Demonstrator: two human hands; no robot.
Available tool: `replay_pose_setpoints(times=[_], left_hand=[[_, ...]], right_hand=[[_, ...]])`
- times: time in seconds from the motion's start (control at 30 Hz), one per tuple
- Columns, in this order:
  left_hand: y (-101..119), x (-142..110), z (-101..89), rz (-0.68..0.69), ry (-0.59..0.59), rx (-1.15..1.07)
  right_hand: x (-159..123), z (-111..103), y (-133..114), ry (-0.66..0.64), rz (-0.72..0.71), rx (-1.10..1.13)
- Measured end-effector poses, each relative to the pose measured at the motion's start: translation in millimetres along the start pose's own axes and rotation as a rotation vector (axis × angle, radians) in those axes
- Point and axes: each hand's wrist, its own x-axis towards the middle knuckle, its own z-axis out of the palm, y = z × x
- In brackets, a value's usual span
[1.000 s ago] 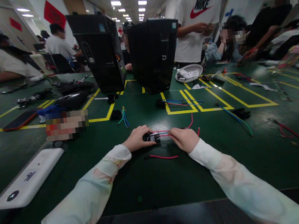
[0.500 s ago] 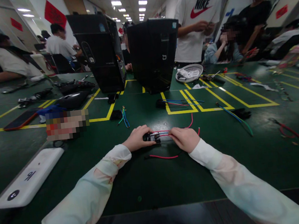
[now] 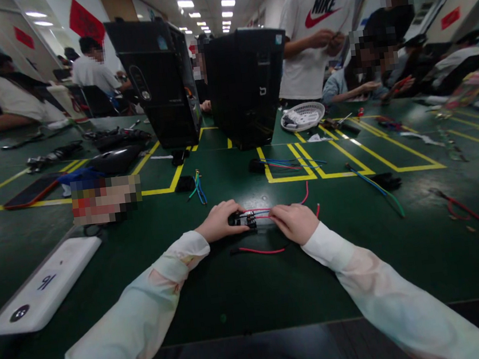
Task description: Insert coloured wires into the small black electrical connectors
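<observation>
Around black connector (image 3: 251, 221), left fingers (image 3: 227, 207) apart; right fingers (image 3: 280, 213) tight on wires (image 3: 263, 217).

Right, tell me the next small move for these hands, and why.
Probably a light tug by the right hand on the red and blue wires, to check their seating: it pinches them beside the small black part, which the left hand holds. They run up to that part, but how firmly they sit is too small to tell.

Black connector (image 3: 251, 221) partly hidden by left hand (image 3: 222, 220), red wires (image 3: 257, 210) by right hand (image 3: 295, 221).
</observation>
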Motion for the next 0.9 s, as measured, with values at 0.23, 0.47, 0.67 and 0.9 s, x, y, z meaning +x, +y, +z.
replay_pose_setpoints(times=[0.23, 0.47, 0.67, 0.9], left_hand=[[-0.1, -0.1, -0.1, 0.003, -0.003, 0.005], [-0.4, -0.1, 0.3, 0.008, 0.000, 0.005], [-1.3, 0.3, 1.2, 0.003, 0.007, 0.006], [-1.4, 0.0, 1.0, 0.001, 0.003, -0.001]], right_hand=[[0.1, 0.4, 0.5, -0.032, 0.007, 0.028], [-0.5, 0.1, 0.7, 0.038, 0.023, 0.031], [-0.2, 1.9, 2.4, 0.033, 0.021, 0.029], [-1.2, 2.1, 1.5, 0.006, 0.025, 0.082]])
